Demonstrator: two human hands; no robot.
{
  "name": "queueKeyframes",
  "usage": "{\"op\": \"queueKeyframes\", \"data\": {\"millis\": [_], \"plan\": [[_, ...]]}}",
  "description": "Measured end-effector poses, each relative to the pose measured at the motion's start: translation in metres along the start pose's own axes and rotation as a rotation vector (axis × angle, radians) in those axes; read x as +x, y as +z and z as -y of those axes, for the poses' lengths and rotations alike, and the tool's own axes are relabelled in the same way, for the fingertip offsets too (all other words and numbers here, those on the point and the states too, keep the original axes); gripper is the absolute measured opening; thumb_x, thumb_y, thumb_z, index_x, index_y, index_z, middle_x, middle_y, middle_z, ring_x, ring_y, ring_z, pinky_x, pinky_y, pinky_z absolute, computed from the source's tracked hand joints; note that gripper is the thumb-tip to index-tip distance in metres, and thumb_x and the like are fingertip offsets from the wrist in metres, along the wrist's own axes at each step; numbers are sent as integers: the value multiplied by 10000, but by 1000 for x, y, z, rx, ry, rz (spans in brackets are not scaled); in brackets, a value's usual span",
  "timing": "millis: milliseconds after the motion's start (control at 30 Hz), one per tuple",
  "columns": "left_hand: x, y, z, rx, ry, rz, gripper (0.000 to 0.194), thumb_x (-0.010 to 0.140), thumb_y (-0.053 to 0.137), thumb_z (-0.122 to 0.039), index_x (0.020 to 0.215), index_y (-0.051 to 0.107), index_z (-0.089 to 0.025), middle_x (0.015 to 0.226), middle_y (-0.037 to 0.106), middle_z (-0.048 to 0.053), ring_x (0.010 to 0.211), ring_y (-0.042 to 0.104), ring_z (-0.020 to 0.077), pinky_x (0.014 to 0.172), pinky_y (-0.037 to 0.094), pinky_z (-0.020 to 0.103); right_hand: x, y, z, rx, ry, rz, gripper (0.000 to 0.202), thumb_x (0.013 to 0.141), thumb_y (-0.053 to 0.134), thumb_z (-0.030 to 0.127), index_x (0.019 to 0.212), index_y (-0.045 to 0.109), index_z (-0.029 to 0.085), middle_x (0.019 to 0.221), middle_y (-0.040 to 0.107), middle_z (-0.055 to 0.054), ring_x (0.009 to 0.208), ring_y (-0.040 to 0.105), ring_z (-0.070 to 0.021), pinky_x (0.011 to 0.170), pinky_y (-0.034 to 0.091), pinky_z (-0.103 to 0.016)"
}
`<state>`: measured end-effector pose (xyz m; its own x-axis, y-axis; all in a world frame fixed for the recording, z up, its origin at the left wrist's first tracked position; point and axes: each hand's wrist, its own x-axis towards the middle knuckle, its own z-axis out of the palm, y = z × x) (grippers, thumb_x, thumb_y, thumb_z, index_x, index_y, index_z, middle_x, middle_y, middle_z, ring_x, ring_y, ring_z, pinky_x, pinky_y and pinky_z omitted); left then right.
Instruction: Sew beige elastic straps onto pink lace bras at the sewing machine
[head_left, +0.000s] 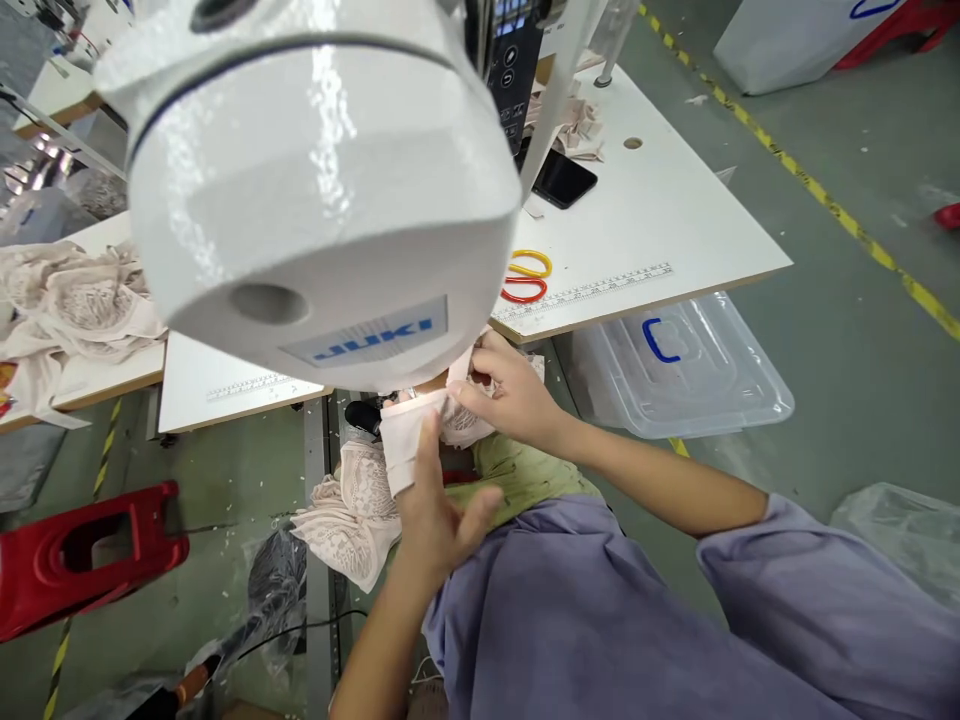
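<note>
Below the head of a white sewing machine (322, 220), a beige lace bra (405, 440) is spread between my two hands. My left hand (439, 510) has its fingers around the plain band panel, with its thumb standing away from the cloth. Closed in a pinch, my right hand (517, 390) grips the bra near a narrow strap and a lace part. The machine head hides the needle area and the far edge of the fabric. Lace cups (352, 510) hang down beside my left hand, over the metal stand.
Red-and-yellow-handled scissors (529, 278) and a black phone (564, 180) lie on the white table (660, 220) at right. More beige bras (82, 290) are heaped at left. A lidded clear plastic box (697, 370) stands below the table; a red stool (90, 550) is at lower left.
</note>
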<state>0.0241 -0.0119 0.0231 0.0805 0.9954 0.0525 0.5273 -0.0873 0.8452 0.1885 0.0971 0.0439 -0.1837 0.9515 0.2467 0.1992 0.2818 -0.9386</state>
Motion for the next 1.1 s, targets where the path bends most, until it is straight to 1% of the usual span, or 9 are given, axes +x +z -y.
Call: {"op": "queueKeyframes", "data": {"millis": [67,100,167,233,333,400,567,767,1100], "plan": [[13,-7,-4,127,-15,4,758,870,657,-558,1528,420,-265,1478,553,157,1300,572,354,880,584,402,8,7,-12,67,68,-32,80,806,630,220,816,551,207,913,523,-14,745,484,-142,678,428,-293],[17,-10,-6,180,-32,17,692,887,654,-515,1507,462,-272,1423,603,144,1245,609,335,829,586,361,10,9,-17,155,121,-23,120,796,632,211,879,545,214,909,527,-2,723,477,-131,664,428,-279],[22,-13,-10,242,-52,48,618,903,653,-462,1477,516,-277,1280,689,130,1118,661,306,728,565,293,14,12,-22,346,220,17,179,814,616,225,969,527,224,918,557,7,731,503,-126,677,451,-268],[24,-15,-12,271,-55,80,588,914,647,-439,1467,537,-273,1126,734,121,959,684,271,628,512,245,19,11,-23,440,259,56,127,858,586,264,966,535,222,941,593,-3,782,540,-138,721,481,-279],[27,-20,-14,359,-69,102,559,940,613,-417,1474,534,-273,941,731,90,680,622,193,494,370,214,32,6,-22,298,175,63,116,881,587,311,931,577,207,978,625,-37,879,569,-174,814,504,-328],[30,-23,-14,428,-66,100,564,954,593,-410,1495,510,-275,850,703,66,588,556,161,470,292,215,42,3,-23,130,71,53,119,869,606,305,913,603,195,1006,625,-59,891,573,-188,855,505,-358],[37,-31,-15,472,-51,106,598,959,582,-410,1529,459,-279,764,651,43,606,540,167,494,254,215,57,5,-30,-38,-92,58,82,866,581,258,907,615,195,1109,611,-87,883,576,-197,824,525,-371],[39,-33,-17,505,-62,108,570,959,583,-400,1505,498,-259,641,569,12,543,486,157,481,204,228,58,8,-29,-34,-107,55,117,889,560,304,865,612,202,1018,593,-91,993,568,-247,817,520,-385],[40,-31,-19,476,-85,103,568,954,577,-403,1497,506,-253,619,546,0,510,454,152,487,227,231,60,5,-32,-24,-109,77,107,891,569,285,934,627,206,1103,613,-98,939,579,-229,782,545,-384]]}}
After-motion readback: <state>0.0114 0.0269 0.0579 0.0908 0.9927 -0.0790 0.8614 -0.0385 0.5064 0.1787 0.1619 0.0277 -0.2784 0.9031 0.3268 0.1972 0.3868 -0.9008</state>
